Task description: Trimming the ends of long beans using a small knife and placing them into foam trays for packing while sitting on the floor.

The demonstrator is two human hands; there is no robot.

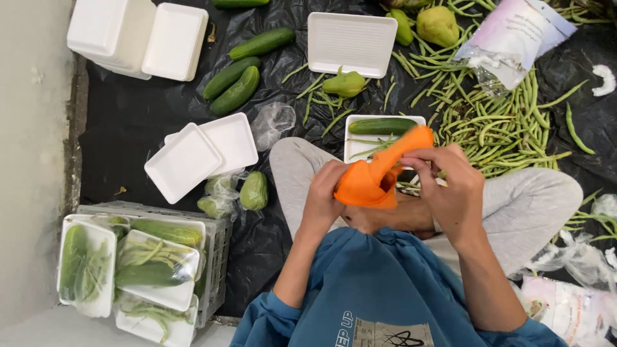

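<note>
I sit cross-legged on black plastic sheeting. Both hands hold an orange plastic tool (376, 173) with a long handle, above my lap. My left hand (324, 193) grips its wide lower end. My right hand (450, 183) closes around the handle near the middle. Just beyond the tool lies a white foam tray (355, 144) with a cucumber (382, 126) and some green beans in it.
A heap of green beans (495, 122) spreads at the right. Loose cucumbers (234, 87), chayotes (347, 83) and empty foam trays (202, 151) lie on the sheeting. A grey crate (215, 234) at the lower left carries wrapped vegetable trays (154, 270). Plastic bags (514, 35) lie at the right.
</note>
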